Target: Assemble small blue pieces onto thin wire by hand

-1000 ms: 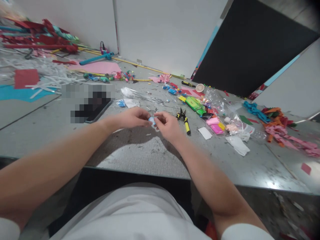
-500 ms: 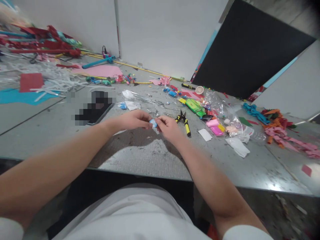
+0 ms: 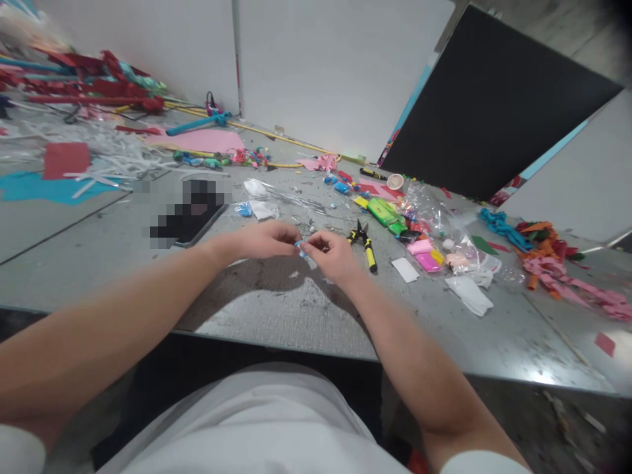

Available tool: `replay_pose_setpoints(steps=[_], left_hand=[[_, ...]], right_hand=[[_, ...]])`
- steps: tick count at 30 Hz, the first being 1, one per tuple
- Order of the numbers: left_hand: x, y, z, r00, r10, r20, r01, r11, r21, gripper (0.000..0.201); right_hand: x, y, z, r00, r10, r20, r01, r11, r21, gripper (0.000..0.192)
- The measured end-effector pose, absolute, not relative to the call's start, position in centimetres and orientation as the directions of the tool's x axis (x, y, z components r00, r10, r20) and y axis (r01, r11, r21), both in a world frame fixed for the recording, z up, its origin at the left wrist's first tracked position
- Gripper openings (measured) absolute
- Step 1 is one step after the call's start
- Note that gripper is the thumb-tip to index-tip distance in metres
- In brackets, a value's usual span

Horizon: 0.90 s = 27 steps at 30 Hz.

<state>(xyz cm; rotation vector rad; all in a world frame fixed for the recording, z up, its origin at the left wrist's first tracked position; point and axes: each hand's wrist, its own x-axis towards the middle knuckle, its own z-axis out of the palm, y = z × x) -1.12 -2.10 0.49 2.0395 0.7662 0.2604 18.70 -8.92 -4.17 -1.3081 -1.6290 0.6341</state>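
Observation:
My left hand (image 3: 264, 240) and my right hand (image 3: 332, 255) meet over the grey table (image 3: 276, 309), fingertips pinched together on a small light-blue piece (image 3: 299, 245). Most of the piece is hidden by the fingers. Black-and-yellow pliers (image 3: 365, 242) lie just right of my right hand. A white slip of paper (image 3: 405, 269) rests beyond them.
A phone (image 3: 190, 220) lies left of my hands. Coloured clay blocks and plastic bags (image 3: 424, 230) crowd the right middle, with a green pack (image 3: 386, 214). Paper strips (image 3: 567, 270) pile at far right, red and white scraps (image 3: 83, 131) at far left. A black board (image 3: 494, 105) leans behind.
My hands stay pinched on the blue piece; the fingers have closed over it so less of it shows. The view has shifted slightly.

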Motion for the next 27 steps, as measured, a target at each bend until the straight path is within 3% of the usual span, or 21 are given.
replay_pose_setpoints(steps=[6,15,23,27], left_hand=[[-1.04,-1.98,0.19,0.778,0.623,-0.082,0.405,-0.397,0.824,0.03],[-1.13,-1.63,0.06,0.787,0.61,-0.088,0.383,-0.371,0.846,0.024],[-1.15,-1.79,0.33,0.749,0.655,-0.1,0.382,-0.304,0.873,0.02],[-1.24,-1.68,0.21,0.779,0.62,-0.089,0.362,-0.33,0.872,0.018]], right_hand=[[18.8,-8.79,-4.2,0.017,0.951,0.309,0.454,0.268,-0.85,0.031],[18.74,-8.89,-4.13,0.0,0.929,0.369,0.518,0.315,-0.795,0.048],[18.83,-9.1,-4.05,-0.026,0.946,0.323,0.493,0.293,-0.819,0.05],[18.71,-9.09,-4.09,-0.009,0.935,0.354,0.5,0.311,-0.809,0.048]])
